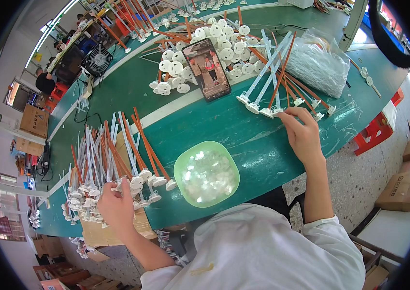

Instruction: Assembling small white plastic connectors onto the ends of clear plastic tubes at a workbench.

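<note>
My right hand [304, 135] reaches to the far right, its thumb and index finger pinched at the white foot of a stick. That stick belongs to a loose group of brown and clear sticks with white round feet [253, 107] lying on the table. At the left, my left hand [118, 205] is closed at the edge of a dense pile of similar sticks [113, 154]; what its fingertips hold is hidden. Between my hands stands a light green bowl [234, 166] with many small, shiny, clear pieces in it.
A phone [207, 70] with a lit screen leans against a heap of white discs [224, 41]. A clear plastic bag [318, 63] lies at the back right. Brown cardboard [118, 228] is under the left pile. Red stools [376, 133] stand past the table's right edge.
</note>
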`<state>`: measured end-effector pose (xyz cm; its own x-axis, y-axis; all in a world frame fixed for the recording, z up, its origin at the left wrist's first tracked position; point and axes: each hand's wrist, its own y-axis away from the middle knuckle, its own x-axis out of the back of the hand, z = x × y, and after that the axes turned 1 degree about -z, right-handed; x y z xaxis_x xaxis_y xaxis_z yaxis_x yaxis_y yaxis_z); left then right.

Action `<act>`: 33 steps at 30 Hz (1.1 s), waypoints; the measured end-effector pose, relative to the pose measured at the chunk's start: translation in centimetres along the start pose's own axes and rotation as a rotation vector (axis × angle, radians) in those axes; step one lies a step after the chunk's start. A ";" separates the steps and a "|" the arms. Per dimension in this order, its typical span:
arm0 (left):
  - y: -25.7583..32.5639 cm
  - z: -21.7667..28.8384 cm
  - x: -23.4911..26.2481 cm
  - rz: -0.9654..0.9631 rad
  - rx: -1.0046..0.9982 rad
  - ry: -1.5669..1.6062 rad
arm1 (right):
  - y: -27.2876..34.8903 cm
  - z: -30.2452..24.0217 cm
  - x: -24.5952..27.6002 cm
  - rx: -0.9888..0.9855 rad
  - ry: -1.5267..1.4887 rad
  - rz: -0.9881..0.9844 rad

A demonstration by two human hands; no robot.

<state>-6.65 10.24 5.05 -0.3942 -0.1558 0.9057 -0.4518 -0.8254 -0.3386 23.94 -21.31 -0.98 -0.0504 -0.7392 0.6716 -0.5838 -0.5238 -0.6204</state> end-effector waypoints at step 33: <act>8.7 10.4 -2.7 -0.342 -0.730 1.029 | 2.2 -7.3 0.2 -0.036 -0.125 0.457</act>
<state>-1.14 -2.16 2.35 -0.4545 0.7540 0.4742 -0.8494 -0.2065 -0.4856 16.71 -19.54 0.76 -0.2124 -0.9368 0.2779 -0.5526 -0.1194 -0.8249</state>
